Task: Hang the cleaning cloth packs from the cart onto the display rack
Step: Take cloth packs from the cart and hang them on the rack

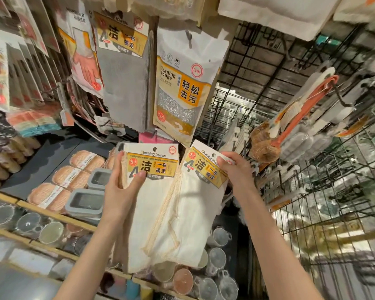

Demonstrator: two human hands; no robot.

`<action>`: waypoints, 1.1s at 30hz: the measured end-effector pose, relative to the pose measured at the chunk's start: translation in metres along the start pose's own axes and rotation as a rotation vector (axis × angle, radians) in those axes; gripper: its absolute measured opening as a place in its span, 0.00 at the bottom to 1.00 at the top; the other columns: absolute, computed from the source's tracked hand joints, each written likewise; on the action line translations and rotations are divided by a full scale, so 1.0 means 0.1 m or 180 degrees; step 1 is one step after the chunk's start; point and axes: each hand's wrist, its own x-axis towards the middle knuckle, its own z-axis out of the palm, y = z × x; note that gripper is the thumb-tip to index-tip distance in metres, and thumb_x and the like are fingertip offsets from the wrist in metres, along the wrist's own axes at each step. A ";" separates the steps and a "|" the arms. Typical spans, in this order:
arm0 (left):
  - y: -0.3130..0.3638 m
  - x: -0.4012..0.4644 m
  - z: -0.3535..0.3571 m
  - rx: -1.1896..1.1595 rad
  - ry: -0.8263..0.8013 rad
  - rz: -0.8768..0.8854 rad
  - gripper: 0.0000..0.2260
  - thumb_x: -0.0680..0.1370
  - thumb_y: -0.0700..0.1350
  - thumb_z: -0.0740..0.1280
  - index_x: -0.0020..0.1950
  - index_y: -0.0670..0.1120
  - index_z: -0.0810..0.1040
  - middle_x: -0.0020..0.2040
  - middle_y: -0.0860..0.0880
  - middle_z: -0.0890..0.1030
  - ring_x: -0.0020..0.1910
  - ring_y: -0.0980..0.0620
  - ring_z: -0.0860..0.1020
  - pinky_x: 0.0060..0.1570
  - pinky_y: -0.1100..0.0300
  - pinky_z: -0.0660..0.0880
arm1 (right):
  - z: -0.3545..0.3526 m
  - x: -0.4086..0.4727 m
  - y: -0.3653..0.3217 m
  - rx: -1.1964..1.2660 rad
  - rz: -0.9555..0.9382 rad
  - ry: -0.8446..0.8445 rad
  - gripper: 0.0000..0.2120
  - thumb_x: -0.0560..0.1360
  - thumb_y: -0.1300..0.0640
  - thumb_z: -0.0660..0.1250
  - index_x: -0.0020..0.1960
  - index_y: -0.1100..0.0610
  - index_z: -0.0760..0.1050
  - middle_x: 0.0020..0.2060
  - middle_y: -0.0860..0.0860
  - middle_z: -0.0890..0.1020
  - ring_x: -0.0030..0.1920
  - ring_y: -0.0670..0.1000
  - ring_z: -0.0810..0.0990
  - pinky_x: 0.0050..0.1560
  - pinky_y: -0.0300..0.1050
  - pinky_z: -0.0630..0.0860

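- While both hands are raised before the display rack (258, 87), each holds one cream cleaning cloth pack, the two packs side by side and overlapping at their inner edges.
- Left pack (152, 191) hangs upright; the left hand (119, 187) grips its left edge, thumb pressed on the yellow label, fingers curled behind.
- Right pack (195, 204) tilts, its top leaning right; the right hand (236, 169) pinches its upper right corner, fingers (222, 159) clamped on the card header (near the hanging hole).
- Just above hang a cleaning sponge bag (182, 87) and a grey towel pack (126, 79).
- Left of the hands lies a shelf (41, 152) with grey containers (85, 202); cups (219, 256) stand below.
- Brushes (290, 126) hang on the wire grid at right.
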 end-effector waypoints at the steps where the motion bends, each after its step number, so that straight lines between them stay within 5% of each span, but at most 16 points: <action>1: -0.01 0.00 -0.04 0.0019 0.0044 0.0032 0.32 0.72 0.54 0.70 0.74 0.61 0.61 0.56 0.79 0.71 0.49 0.86 0.66 0.45 0.81 0.64 | 0.02 0.05 0.01 -0.0015 0.0005 -0.0009 0.04 0.75 0.63 0.67 0.49 0.57 0.78 0.46 0.55 0.81 0.40 0.48 0.79 0.39 0.37 0.76; 3: -0.05 0.00 -0.12 0.0034 0.0086 0.0046 0.33 0.70 0.56 0.70 0.73 0.62 0.62 0.62 0.72 0.71 0.53 0.84 0.66 0.48 0.81 0.64 | 0.07 0.14 0.04 -0.0080 0.0018 -0.0093 0.05 0.75 0.63 0.67 0.50 0.58 0.78 0.47 0.55 0.80 0.42 0.49 0.78 0.38 0.36 0.75; 6: -0.12 -0.02 -0.22 0.0148 0.0145 0.0058 0.33 0.70 0.57 0.69 0.73 0.64 0.61 0.54 0.80 0.72 0.52 0.83 0.67 0.51 0.73 0.63 | 0.16 0.27 0.04 -0.0156 -0.0031 -0.0147 0.05 0.75 0.64 0.67 0.49 0.57 0.78 0.45 0.54 0.80 0.39 0.47 0.78 0.33 0.32 0.74; 9: -0.19 -0.03 -0.32 0.0223 0.0252 0.0010 0.33 0.69 0.57 0.69 0.73 0.64 0.62 0.57 0.80 0.71 0.55 0.82 0.67 0.57 0.69 0.63 | 0.16 0.38 0.05 -0.0146 -0.0102 -0.0084 0.05 0.75 0.64 0.66 0.47 0.56 0.78 0.43 0.51 0.80 0.38 0.44 0.78 0.29 0.29 0.73; 14: -0.31 -0.04 -0.38 0.0329 0.0297 -0.0036 0.33 0.72 0.51 0.70 0.75 0.60 0.61 0.49 0.85 0.68 0.51 0.87 0.64 0.54 0.72 0.60 | 0.18 0.46 0.12 -0.0001 -0.0166 -0.0133 0.08 0.75 0.66 0.66 0.42 0.54 0.78 0.41 0.51 0.81 0.35 0.43 0.79 0.32 0.32 0.76; 19: -0.34 -0.07 -0.41 0.0249 0.0269 -0.0120 0.29 0.71 0.52 0.69 0.68 0.67 0.63 0.50 0.79 0.75 0.50 0.81 0.71 0.45 0.79 0.67 | 0.21 0.48 0.15 -0.0024 -0.0579 -0.0173 0.09 0.74 0.68 0.66 0.42 0.54 0.78 0.41 0.52 0.80 0.38 0.45 0.79 0.35 0.33 0.76; 22: -0.38 -0.09 -0.40 0.0189 0.0245 -0.0128 0.31 0.69 0.54 0.69 0.72 0.60 0.66 0.50 0.71 0.79 0.50 0.76 0.75 0.44 0.74 0.69 | 0.19 0.49 0.20 -0.0075 -0.0715 -0.0186 0.09 0.74 0.67 0.66 0.44 0.55 0.78 0.41 0.50 0.80 0.40 0.45 0.78 0.37 0.33 0.75; 25: -0.37 -0.12 -0.34 0.0214 0.0223 -0.0126 0.30 0.71 0.51 0.70 0.73 0.57 0.66 0.51 0.73 0.78 0.49 0.81 0.71 0.45 0.80 0.68 | 0.13 0.53 0.23 0.0075 -0.0651 -0.0098 0.08 0.75 0.66 0.66 0.45 0.55 0.78 0.41 0.47 0.81 0.37 0.39 0.80 0.35 0.30 0.74; 28: -0.33 -0.15 -0.25 0.0288 0.0210 -0.0178 0.29 0.74 0.44 0.70 0.70 0.60 0.62 0.44 0.84 0.71 0.45 0.86 0.67 0.41 0.87 0.63 | 0.11 0.57 0.28 0.0160 -0.0594 -0.0151 0.07 0.75 0.66 0.66 0.47 0.56 0.78 0.41 0.48 0.81 0.36 0.37 0.80 0.35 0.31 0.75; 33: -0.28 -0.16 -0.14 0.0209 0.0124 -0.0267 0.29 0.74 0.46 0.70 0.65 0.71 0.62 0.45 0.77 0.77 0.45 0.82 0.72 0.40 0.78 0.69 | 0.17 0.64 0.32 0.0185 -0.0597 -0.0183 0.07 0.75 0.66 0.65 0.50 0.57 0.79 0.44 0.50 0.81 0.42 0.45 0.80 0.41 0.35 0.77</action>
